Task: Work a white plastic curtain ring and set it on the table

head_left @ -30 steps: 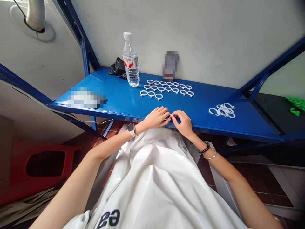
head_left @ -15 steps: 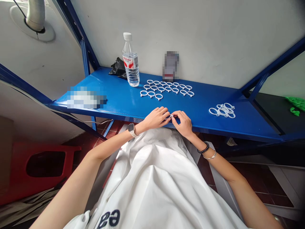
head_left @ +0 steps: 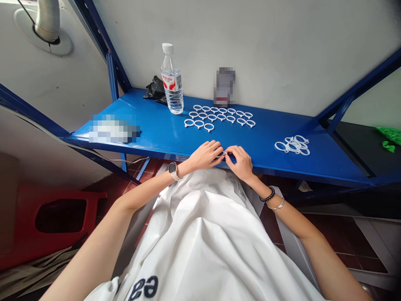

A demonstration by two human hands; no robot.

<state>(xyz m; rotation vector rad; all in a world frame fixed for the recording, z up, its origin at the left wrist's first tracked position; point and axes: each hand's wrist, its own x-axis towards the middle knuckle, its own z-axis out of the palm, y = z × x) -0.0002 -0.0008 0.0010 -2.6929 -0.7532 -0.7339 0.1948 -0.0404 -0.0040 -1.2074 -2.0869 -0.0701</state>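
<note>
At the shelf's front edge, my left hand (head_left: pixel 206 155) and my right hand (head_left: pixel 240 161) meet fingertip to fingertip. Both are closed on one small white plastic ring (head_left: pixel 225 153), mostly hidden by the fingers. Just beyond them, several white rings with small tabs (head_left: pixel 221 117) lie flat in uneven rows on the blue shelf (head_left: pixel 150 129). A loose, overlapping heap of the same white rings (head_left: pixel 293 145) sits to the right of my right hand.
A water bottle (head_left: pixel 173 85) stands upright at the back left beside a black plastic bag (head_left: pixel 156 89). Blurred items lie at the left end and lean on the wall. Blue posts (head_left: pixel 112 75) frame the shelf. A red stool (head_left: pixel 89 209) stands low at left.
Almost nothing differs. Both hands stay in the same place with the ring between their fingertips, and the rings on the shelf have not moved.
</note>
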